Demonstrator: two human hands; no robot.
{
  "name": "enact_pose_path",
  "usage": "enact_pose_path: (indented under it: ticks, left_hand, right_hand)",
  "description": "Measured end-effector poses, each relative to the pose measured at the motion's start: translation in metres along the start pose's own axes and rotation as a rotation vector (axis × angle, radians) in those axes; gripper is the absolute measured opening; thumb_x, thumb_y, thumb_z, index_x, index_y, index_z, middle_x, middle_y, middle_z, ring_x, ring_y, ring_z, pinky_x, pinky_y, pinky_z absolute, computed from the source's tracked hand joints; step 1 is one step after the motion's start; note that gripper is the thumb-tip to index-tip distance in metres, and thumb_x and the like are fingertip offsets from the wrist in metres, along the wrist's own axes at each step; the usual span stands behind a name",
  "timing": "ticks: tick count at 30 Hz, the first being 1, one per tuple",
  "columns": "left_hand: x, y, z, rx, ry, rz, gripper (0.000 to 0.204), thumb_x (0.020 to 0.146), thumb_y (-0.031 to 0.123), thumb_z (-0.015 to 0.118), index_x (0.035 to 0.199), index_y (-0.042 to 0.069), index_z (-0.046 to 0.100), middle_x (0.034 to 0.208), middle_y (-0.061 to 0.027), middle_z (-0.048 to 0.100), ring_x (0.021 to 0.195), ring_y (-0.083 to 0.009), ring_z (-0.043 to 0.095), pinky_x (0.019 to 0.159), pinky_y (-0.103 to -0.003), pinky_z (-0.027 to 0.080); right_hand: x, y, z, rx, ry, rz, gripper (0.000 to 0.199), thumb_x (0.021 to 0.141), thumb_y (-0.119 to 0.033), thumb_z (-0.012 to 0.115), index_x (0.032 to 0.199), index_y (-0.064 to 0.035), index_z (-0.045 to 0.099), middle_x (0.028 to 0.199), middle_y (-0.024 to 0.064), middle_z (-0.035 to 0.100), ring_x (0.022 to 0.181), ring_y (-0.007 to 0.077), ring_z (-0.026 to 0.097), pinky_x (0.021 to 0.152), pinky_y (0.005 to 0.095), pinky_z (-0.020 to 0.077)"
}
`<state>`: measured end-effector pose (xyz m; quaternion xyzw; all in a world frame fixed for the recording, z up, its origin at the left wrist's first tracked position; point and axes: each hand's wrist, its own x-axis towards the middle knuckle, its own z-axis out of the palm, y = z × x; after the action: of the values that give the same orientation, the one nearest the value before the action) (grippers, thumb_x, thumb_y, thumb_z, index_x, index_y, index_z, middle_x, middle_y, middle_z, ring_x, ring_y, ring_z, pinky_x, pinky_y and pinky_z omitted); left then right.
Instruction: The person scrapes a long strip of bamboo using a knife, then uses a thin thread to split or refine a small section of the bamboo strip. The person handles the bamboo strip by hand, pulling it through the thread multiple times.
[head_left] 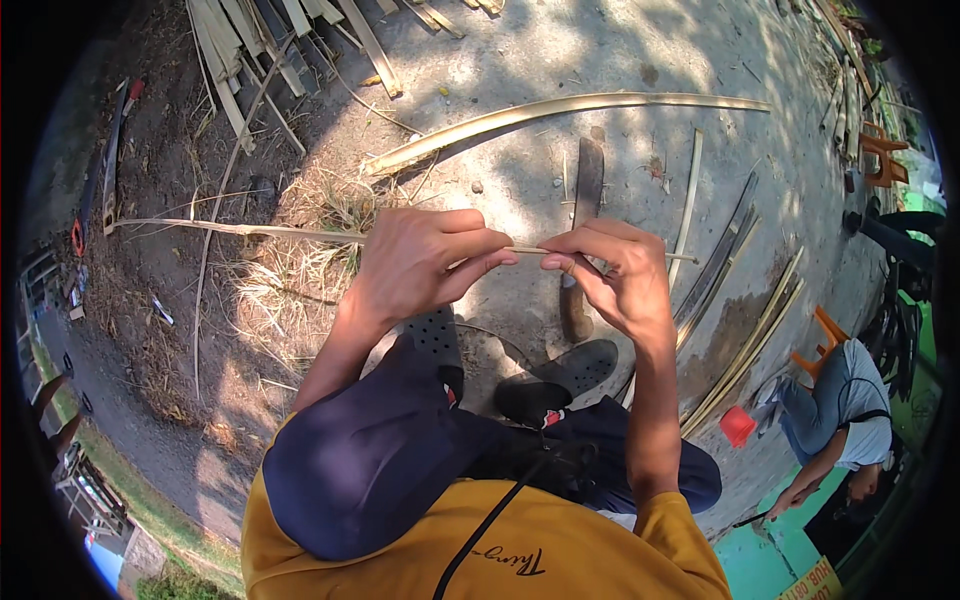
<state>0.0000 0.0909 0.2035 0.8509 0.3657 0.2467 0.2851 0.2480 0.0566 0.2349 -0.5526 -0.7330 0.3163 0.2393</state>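
Note:
A long, thin bamboo strip (pixel 270 231) runs crosswise in front of me, its longer part stretching out to the left. My left hand (pixel 420 255) pinches it between thumb and fingers, and my right hand (pixel 615 268) does the same a short gap away. Just past my right hand the strip's other end pokes out. Beneath my right hand a machete (pixel 588 185) lies on the ground, dark blade pointing away and wooden handle toward my shoes; my hand hides its middle.
Split bamboo pieces (pixel 235 45) are heaped at the far left. A wide bamboo slat (pixel 560 105) lies ahead, and long strips (pixel 745 345) lie at the right. Pale shavings (pixel 275 285) cover the ground left of me. Another person (pixel 840 410) sits at the right near a red container (pixel 738 427).

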Motion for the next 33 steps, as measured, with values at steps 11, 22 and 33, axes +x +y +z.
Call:
enact_pose_path:
  ticks: [11, 22, 33]
  left_hand:
    - [0.001, 0.001, -0.005, -0.116, -0.052, -0.021, 0.014, 0.086, 0.027, 0.081, 0.086, 0.014, 0.079, 0.068, -0.0015, 0.065, 0.053, -0.0213, 0.059, 0.049, -0.036, 0.041]
    - [-0.003, -0.018, 0.035, -0.138, -0.009, -0.234, 0.023, 0.09, 0.03, 0.077, 0.084, 0.008, 0.078, 0.072, -0.0106, 0.069, 0.067, -0.0331, 0.067, 0.06, -0.04, 0.05]
    - [-0.018, -0.136, 0.155, -0.195, -0.128, -0.592, 0.037, 0.095, 0.039, 0.065, 0.081, 0.007, 0.078, 0.062, -0.013, 0.064, 0.058, -0.0249, 0.061, 0.061, -0.04, 0.047]
  right_hand:
    - [0.004, -0.002, -0.007, 0.13, -0.132, 0.035, 0.012, 0.087, -0.018, 0.078, 0.093, -0.008, 0.079, 0.083, 0.0091, 0.075, 0.068, 0.0248, 0.07, 0.06, 0.0352, 0.0526]
    - [0.002, 0.029, 0.027, -0.048, -0.012, 0.037, 0.021, 0.089, -0.011, 0.075, 0.109, -0.0091, 0.077, 0.105, 0.0111, 0.074, 0.097, 0.0318, 0.069, 0.084, 0.0402, 0.0541]
    - [-0.117, 0.121, 0.133, -0.31, 0.303, 0.711, 0.073, 0.087, -0.015, 0.077, 0.147, 0.0026, 0.041, 0.129, 0.0268, 0.055, 0.116, 0.0446, 0.059, 0.099, 0.0489, 0.0482]
